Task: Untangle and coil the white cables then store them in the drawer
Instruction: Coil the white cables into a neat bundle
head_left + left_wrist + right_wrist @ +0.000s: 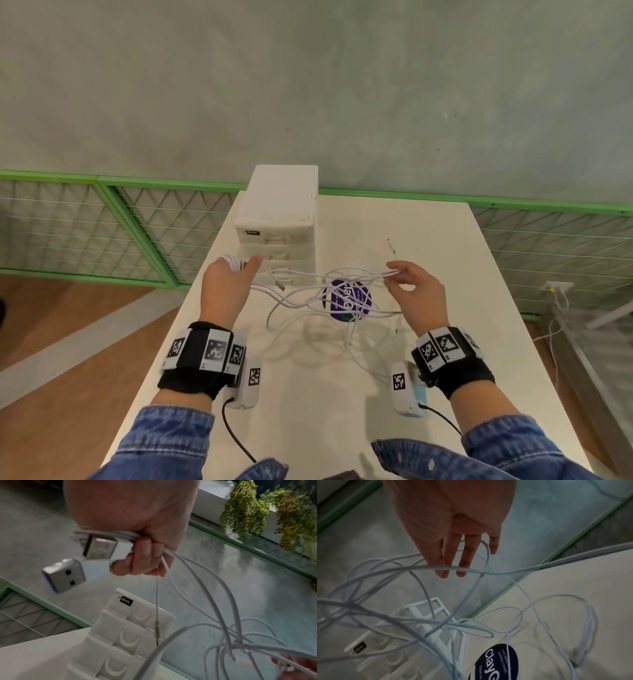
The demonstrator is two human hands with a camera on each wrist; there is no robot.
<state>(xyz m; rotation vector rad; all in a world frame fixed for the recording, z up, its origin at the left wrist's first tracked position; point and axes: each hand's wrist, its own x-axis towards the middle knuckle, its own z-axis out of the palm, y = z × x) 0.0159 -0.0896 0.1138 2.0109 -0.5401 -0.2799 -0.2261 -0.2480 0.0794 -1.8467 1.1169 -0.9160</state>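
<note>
Several white cables [342, 298] form a loose tangle hanging just above the white table [308, 394], in front of a white drawer unit [277, 219] whose drawers look closed. My left hand [229, 277] is raised beside the unit and grips a bunch of cable loops. In the left wrist view its fingers [145, 555] curl round the strands, and two USB plugs [101, 547] stick out of the fist. My right hand [407, 281] holds a few strands at its fingertips to the right of the tangle. In the right wrist view a strand crosses its fingers [453, 561].
A round purple sticker [366, 298] lies on the table under the tangle. One cable end with a small plug [390, 246] reaches toward the back right. Green mesh railing [102, 222] runs behind the table. A wall socket with a cord [558, 286] is at the right.
</note>
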